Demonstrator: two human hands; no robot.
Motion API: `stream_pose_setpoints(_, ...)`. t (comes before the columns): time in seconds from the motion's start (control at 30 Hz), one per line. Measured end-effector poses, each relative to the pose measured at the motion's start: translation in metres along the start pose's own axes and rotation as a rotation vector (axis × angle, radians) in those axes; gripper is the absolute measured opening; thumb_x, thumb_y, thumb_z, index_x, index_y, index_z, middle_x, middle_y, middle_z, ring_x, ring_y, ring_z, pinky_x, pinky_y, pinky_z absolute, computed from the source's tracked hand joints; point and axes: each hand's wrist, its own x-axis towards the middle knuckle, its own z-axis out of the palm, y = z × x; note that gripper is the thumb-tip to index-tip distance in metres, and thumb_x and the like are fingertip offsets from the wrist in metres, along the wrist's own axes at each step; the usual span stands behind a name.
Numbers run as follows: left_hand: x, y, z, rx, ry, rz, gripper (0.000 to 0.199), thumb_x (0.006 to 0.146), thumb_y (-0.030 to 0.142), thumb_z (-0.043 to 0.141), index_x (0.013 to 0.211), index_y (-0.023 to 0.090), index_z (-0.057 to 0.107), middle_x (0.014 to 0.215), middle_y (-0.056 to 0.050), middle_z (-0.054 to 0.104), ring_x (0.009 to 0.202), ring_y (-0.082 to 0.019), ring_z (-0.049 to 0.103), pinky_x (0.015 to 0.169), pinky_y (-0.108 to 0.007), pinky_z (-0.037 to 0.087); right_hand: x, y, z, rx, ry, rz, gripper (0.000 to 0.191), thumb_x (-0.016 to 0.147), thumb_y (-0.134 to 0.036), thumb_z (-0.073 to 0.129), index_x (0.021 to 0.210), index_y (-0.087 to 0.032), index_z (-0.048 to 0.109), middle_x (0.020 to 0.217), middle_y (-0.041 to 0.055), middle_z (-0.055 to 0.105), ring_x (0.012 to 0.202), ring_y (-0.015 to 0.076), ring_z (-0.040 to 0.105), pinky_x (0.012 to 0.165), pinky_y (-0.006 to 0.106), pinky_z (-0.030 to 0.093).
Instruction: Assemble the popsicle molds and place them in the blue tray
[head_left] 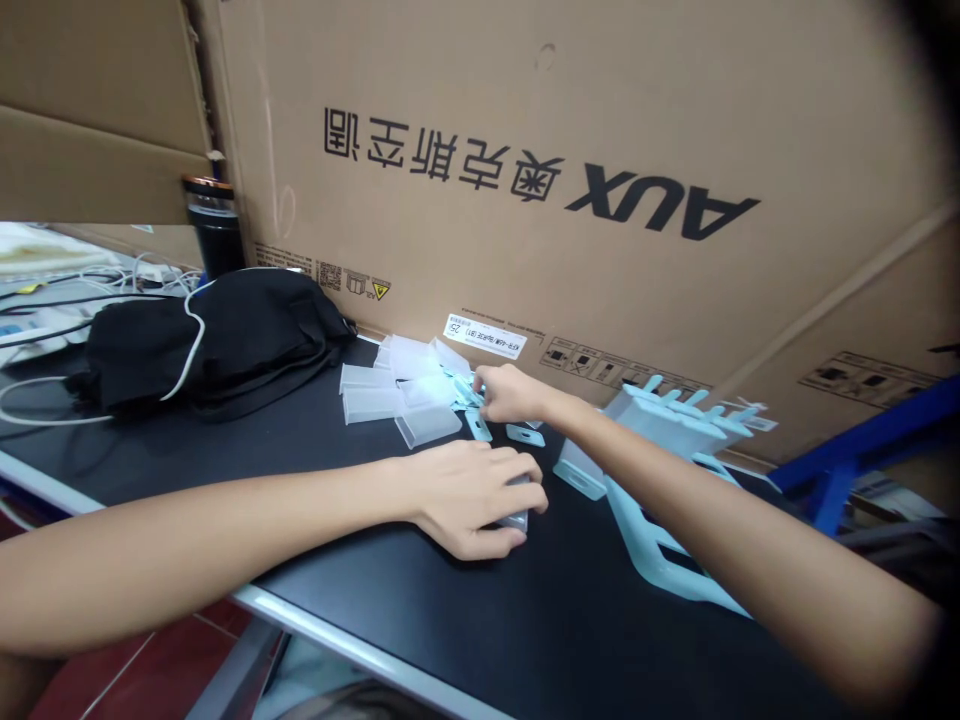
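My left hand (480,500) is wrapped over a small clear plastic container (515,520) on the black table, its far side hidden under my fingers. Reaching across from the right, my right hand (512,393) has its fingers pinched at a cluster of small light-blue plastic pieces (466,392); whatever is between the fingertips is hidden. Several translucent plastic containers (371,403) lie fanned out left of that cluster. Two loose blue lids with slots, one a flat blue lid (525,436), rest below the right hand.
Translucent containers with blue lids (667,420) stand together at the right, partly behind my right forearm. A light-blue plastic rack (660,570) lies in front of them. A large cardboard box (480,250) walls the back. A black bag (217,340) and a dark bottle (214,228) occupy the left.
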Motion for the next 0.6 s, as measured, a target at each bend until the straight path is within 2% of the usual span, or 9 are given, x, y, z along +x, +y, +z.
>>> stream_pose_setpoints(0.17, 0.0, -0.003, 0.004, 0.088, 0.051, -0.049, 0.04, 0.089, 0.022, 0.05, 0.129, 0.018, 0.046, 0.143, -0.013, 0.043, 0.112, -0.025, 0.055, 0.092, -0.036, 0.047, -0.046, 0.027, -0.021, -0.073, 0.013, 0.055, 0.011, 0.072, -0.023, 0.054, 0.078, -0.017, 0.059, 0.072, 0.0045, 0.064, 0.069, 0.0187, 0.06, 0.062, 0.027, 0.038)
stream_pose_setpoints(0.27, 0.001, -0.006, 0.006, 0.192, 0.11, -0.069, 0.041, 0.088, 0.02, 0.054, 0.128, 0.02, 0.048, 0.15, -0.014, 0.036, 0.126, -0.028, 0.047, 0.099, -0.038, 0.043, -0.083, 0.045, -0.019, -0.107, 0.074, 0.17, 0.018, 0.083, -0.026, 0.04, 0.08, -0.018, 0.056, 0.073, 0.0063, 0.063, 0.07, 0.0201, 0.06, 0.063, 0.029, 0.037)
stream_pose_setpoints(0.37, 0.003, -0.008, 0.007, 0.303, 0.134, -0.099, 0.025, 0.089, 0.022, 0.057, 0.113, 0.018, 0.057, 0.139, -0.014, 0.048, 0.123, -0.03, 0.049, 0.094, -0.04, 0.043, -0.112, 0.059, -0.005, -0.166, 0.122, 0.321, 0.023, 0.088, -0.028, 0.034, 0.081, -0.019, 0.053, 0.078, 0.0108, 0.064, 0.073, 0.0238, 0.06, 0.062, 0.031, 0.034)
stream_pose_setpoints(0.43, 0.003, -0.009, 0.007, 0.346, 0.104, -0.125, 0.015, 0.09, 0.023, 0.053, 0.101, 0.015, 0.06, 0.117, -0.013, 0.061, 0.106, -0.028, 0.057, 0.085, -0.038, 0.045, -0.125, 0.062, 0.006, -0.102, 0.128, 0.333, 0.023, 0.09, -0.028, 0.031, 0.083, -0.02, 0.051, 0.074, 0.0095, 0.063, 0.071, 0.0234, 0.06, 0.062, 0.032, 0.034)
stream_pose_setpoints(0.5, 0.004, -0.009, 0.008, 0.348, 0.069, -0.155, 0.017, 0.092, 0.026, 0.051, 0.096, 0.013, 0.062, 0.099, -0.012, 0.065, 0.094, -0.026, 0.06, 0.081, -0.038, 0.044, -0.132, 0.059, 0.017, 0.01, 0.13, 0.311, 0.025, 0.094, -0.034, 0.03, 0.087, -0.02, 0.05, 0.068, 0.0058, 0.061, 0.067, 0.0219, 0.059, 0.062, 0.031, 0.035)
stream_pose_setpoints(0.53, 0.004, -0.009, 0.009, 0.34, 0.057, -0.174, 0.021, 0.093, 0.028, 0.05, 0.097, 0.012, 0.062, 0.096, -0.012, 0.066, 0.094, -0.027, 0.06, 0.083, -0.039, 0.044, -0.135, 0.056, 0.023, 0.055, 0.133, 0.296, 0.026, 0.095, -0.039, 0.031, 0.09, -0.021, 0.05, 0.066, 0.0041, 0.06, 0.066, 0.0215, 0.059, 0.062, 0.031, 0.036)
stream_pose_setpoints(0.6, 0.003, -0.008, 0.011, 0.325, 0.048, -0.222, 0.029, 0.094, 0.032, 0.048, 0.107, 0.01, 0.062, 0.106, -0.014, 0.067, 0.103, -0.028, 0.059, 0.092, -0.041, 0.041, -0.138, 0.05, 0.035, 0.088, 0.146, 0.255, 0.03, 0.093, -0.048, 0.037, 0.096, -0.021, 0.049, 0.066, 0.0025, 0.06, 0.063, 0.0211, 0.058, 0.06, 0.03, 0.036)
